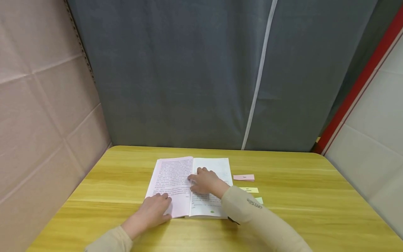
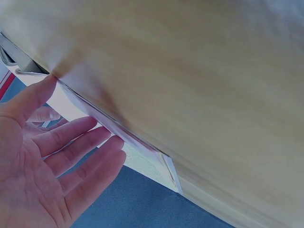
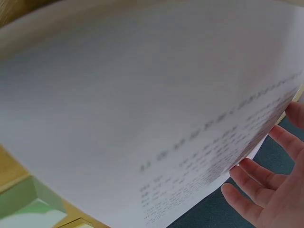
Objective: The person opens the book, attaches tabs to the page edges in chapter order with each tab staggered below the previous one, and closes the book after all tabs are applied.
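Observation:
An open book (image 1: 176, 185) lies on the table, its left page tinted pink and its right page white, both printed with text. My left hand (image 1: 154, 210) rests on the lower left of the pink page, and in the left wrist view its thumb (image 2: 40, 95) meets the book's bottom edge while the fingers are extended over the page. Across the inner part of the white page (image 3: 118, 118) lies my right hand (image 1: 206, 181), fingers spread near the center fold. In the right wrist view the fingertips (image 3: 278, 133) touch the paper.
Right of the book lie a pink slip (image 1: 244, 177), a yellow slip (image 1: 251, 190) and a green slip (image 1: 259, 200), the last two partly behind the right sleeve (image 1: 252, 213). A dark curtain (image 1: 189, 77) hangs behind the wooden table (image 1: 299, 196).

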A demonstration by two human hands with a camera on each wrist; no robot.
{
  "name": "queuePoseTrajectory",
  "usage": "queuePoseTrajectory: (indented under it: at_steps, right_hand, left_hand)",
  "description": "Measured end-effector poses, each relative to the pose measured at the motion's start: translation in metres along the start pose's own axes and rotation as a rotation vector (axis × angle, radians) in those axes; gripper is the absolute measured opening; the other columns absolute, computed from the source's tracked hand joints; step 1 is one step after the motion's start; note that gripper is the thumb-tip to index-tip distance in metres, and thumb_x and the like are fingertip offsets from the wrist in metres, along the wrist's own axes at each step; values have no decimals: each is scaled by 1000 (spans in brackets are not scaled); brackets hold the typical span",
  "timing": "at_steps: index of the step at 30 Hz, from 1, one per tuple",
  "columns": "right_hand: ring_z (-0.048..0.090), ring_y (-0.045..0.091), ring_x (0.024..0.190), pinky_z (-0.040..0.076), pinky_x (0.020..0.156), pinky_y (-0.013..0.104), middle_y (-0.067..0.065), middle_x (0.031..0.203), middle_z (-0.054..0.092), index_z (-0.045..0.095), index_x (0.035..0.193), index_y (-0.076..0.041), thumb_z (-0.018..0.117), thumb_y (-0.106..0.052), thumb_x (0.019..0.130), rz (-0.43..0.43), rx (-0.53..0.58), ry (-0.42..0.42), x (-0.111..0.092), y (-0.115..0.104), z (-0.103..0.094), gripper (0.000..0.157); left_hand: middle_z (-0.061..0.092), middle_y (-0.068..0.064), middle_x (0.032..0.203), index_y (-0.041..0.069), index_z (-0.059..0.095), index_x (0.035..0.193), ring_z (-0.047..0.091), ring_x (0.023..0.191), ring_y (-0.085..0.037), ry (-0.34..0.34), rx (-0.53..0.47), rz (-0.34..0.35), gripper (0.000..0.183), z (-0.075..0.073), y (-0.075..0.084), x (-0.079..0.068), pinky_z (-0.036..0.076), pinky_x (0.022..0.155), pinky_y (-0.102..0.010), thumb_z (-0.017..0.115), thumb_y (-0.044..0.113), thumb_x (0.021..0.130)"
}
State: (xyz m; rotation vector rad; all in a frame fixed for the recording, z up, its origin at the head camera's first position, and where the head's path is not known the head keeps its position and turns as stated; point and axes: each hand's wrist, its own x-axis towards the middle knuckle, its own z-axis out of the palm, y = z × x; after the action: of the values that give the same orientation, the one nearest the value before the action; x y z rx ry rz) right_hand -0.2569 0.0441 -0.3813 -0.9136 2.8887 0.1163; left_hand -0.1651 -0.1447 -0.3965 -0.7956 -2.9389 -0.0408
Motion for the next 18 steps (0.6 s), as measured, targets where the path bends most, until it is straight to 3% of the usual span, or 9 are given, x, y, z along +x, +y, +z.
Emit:
queuePoseTrajectory:
  at_steps: [6,18]
  right_hand:
    - [45,18,92,42,76,39,4,105,50,51,123,-31,52,-45,84,0,-1,1,0,0,3,41]
    - [46,16,84,43,70,35,2,95,50,53,119,-31,54,-44,82,-81,-27,42,-10,-2,6,40]
  left_hand:
    - [44,2,68,7,56,76,42,57,-15,-2,-9,3,30,1,0,0,34,43,-27,71,30,66]
    - [43,2,67,7,55,75,42,56,-15,18,3,0,30,2,0,0,34,43,-28,71,30,65]
